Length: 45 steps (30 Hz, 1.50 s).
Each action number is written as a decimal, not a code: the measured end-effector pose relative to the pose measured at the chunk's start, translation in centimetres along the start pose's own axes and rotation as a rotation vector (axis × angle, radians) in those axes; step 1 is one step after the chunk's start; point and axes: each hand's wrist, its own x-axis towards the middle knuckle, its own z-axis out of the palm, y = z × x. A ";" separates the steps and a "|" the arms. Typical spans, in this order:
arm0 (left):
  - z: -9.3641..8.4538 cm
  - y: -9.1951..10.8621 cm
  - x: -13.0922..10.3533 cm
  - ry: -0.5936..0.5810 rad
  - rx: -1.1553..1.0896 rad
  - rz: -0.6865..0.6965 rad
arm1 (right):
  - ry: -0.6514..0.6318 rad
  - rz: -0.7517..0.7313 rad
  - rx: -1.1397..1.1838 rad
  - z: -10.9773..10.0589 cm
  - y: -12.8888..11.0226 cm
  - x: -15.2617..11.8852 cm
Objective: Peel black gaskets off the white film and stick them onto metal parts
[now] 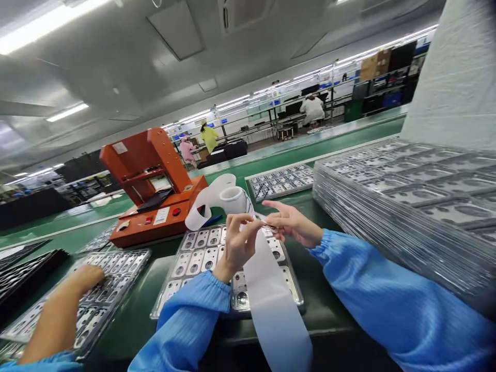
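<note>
My left hand (239,243) is pinched at the fingertips above a clear tray (158,305) of silver parts. Close beside it, my right hand (292,223) holds a small metal part (271,227) between thumb and fingers, its index finger stretched out. Both hands' fingertips meet near this part; whatever is in my left pinch is too small to name. From a white roll (232,196) behind the hands, a translucent strip (271,299) runs over the tray and hangs past the table's front edge.
An orange machine (155,191) stands behind on the left. Tall stacked clear trays (387,217) are at right; another filled tray (281,183) lies behind. A co-worker's hand (87,279) reaches over a parts tray (116,299) at left. Black trays (27,274) lie at far left.
</note>
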 end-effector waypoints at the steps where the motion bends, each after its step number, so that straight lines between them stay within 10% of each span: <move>1: 0.1 0.0 -0.1 -0.002 -0.055 -0.068 | 0.025 -0.035 0.007 -0.2 0.0 0.0; 8: 1.1 -0.4 0.1 -0.038 -0.526 -0.612 | 0.095 -0.208 -0.110 -1.4 -0.7 0.1; 15: 0.6 -0.1 0.7 -0.110 -0.782 -0.854 | 0.040 -0.195 -0.261 -1.1 -0.3 0.3; 25: 0.4 -0.4 -0.1 -0.256 -0.767 -0.876 | 0.071 -0.153 -0.272 -0.6 1.4 0.5; 34: 0.5 -0.6 0.2 -0.195 -0.695 -0.932 | 0.040 -0.085 -0.152 0.7 3.5 0.9; 39: 1.1 -2.0 0.4 0.044 -0.742 -0.849 | 0.122 -0.246 -0.267 -0.2 4.2 1.7; 45: 1.3 -1.3 0.4 -0.022 -0.808 -0.813 | 0.244 -0.335 -0.416 -1.4 3.0 1.8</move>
